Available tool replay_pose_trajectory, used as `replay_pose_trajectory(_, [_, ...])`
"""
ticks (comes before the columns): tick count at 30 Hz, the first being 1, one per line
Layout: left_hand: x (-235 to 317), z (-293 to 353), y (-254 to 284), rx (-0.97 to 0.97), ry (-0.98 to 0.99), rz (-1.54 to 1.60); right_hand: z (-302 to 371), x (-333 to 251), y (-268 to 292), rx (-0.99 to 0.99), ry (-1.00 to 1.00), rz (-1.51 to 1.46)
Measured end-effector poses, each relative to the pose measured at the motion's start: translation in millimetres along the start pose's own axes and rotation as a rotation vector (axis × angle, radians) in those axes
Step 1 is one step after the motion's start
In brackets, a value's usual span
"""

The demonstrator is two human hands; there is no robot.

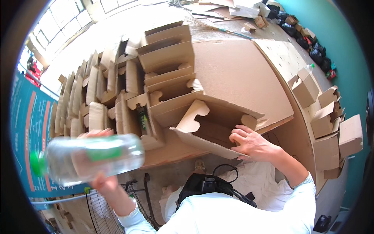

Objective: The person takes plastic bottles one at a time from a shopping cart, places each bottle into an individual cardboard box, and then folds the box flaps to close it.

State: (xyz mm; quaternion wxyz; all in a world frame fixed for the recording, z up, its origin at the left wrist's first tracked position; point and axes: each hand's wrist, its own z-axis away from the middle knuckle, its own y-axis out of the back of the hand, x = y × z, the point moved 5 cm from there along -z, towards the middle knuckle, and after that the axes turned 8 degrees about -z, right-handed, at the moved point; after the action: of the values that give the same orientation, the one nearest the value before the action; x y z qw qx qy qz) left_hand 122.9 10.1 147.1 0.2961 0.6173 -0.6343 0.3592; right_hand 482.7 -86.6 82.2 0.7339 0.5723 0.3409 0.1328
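Observation:
My left hand (106,182) is closed around a large clear plastic bottle (128,156) with a green cap and a green label. The bottle lies sideways in the air, its cap pointing left, and is slightly blurred. An open cardboard box (191,126) stands tilted at the table's near edge, its flaps up and cut with notches. My right hand (255,145) grips this box at its right end, fingers over the rim and partly inside. Just left of it, a dark green bottle (143,120) stands in another open box (156,134).
Rows of open cardboard boxes (99,84) fill the left of the table. Flat cardboard (241,74) covers its right part. More boxes (325,121) are stacked at the far right. A wire basket (103,206) sits below my left arm. A broom (230,32) lies beyond.

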Motion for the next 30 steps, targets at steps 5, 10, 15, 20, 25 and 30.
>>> replay_pose_trajectory(5, [-29.3, -16.0, -200.4, -0.760, 0.241, 0.141, 16.3, 21.8, -6.3, 0.052, 0.136, 0.076])
replay_pose_trajectory(10, [-65.5, 1.8, -290.9, -1.308, 0.087, -0.370, 38.7, 33.5, 5.3, 0.189, 0.154, 0.216])
replay_pose_trajectory(15, [-93.9, 24.8, -279.5, -1.758, 0.050, -0.765, 58.1, 35.6, -10.9, 0.451, 0.144, 0.111])
replay_pose_trajectory(20, [-103.0, 26.8, -288.5, -1.959, 0.003, -0.856, 63.6, 27.3, -16.0, 0.574, 0.092, 0.135])
replay_pose_trajectory(25, [-156.2, 56.2, -252.3, -2.254, -0.027, -1.239, 68.7, 30.9, -19.8, 0.738, -0.014, 0.074])
replay_pose_trajectory(30, [-208.6, 92.5, -242.1, -2.129, -0.198, -1.172, 50.3, 19.5, -28.1, 0.781, -0.030, -0.004])
